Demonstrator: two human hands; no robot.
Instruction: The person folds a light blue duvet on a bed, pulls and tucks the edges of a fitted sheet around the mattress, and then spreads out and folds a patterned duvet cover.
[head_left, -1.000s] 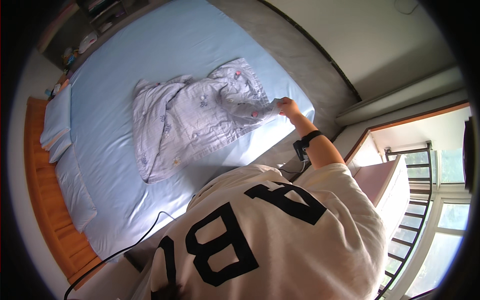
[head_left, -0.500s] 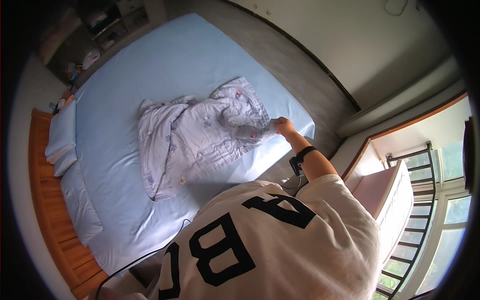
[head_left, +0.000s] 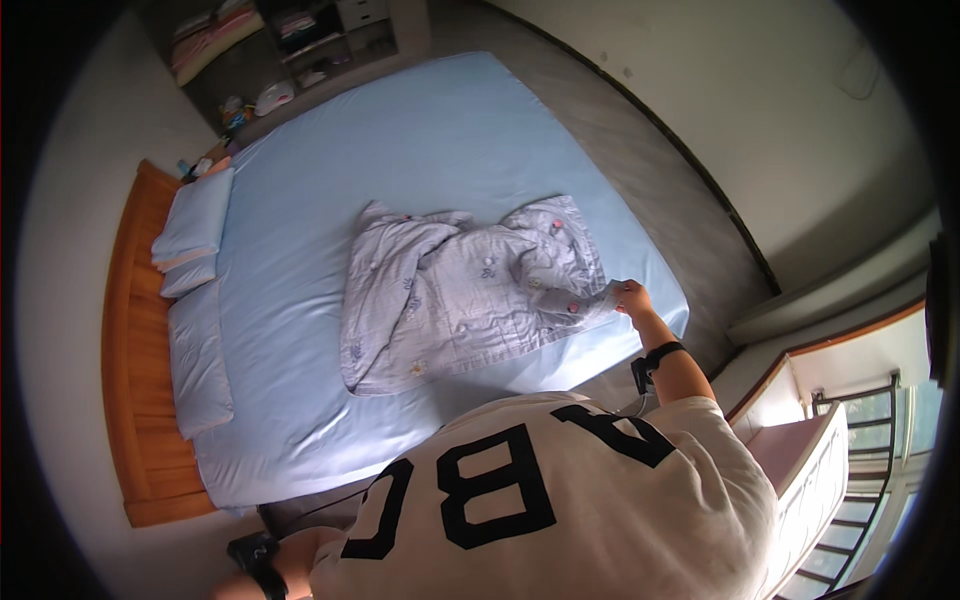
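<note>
A light lavender-grey quilt (head_left: 440,310) with small flowers and leaves lies rumpled in folds over the middle of the bed. At its right corner my right hand (head_left: 630,297) pinches the edge, fingers closed on the cloth. A black strap with a small device sits on that wrist. My left hand (head_left: 236,589) barely shows at the lower left rim, just past a similar black strap; its fingers are cut off by the picture's edge. Beneath the quilt spreads a smooth light blue sheet (head_left: 390,140).
Blue pillows (head_left: 200,350) lie along the wooden headboard (head_left: 140,370) at left. Open shelves (head_left: 320,50) with stored things stand at the far left. A white cabinet (head_left: 800,480) and barred window are on the right, near a curtain (head_left: 830,285).
The view has shifted, so the bed appears farther right and the left forearm strap now shows. My right hand keeps its grip on the quilt corner.
</note>
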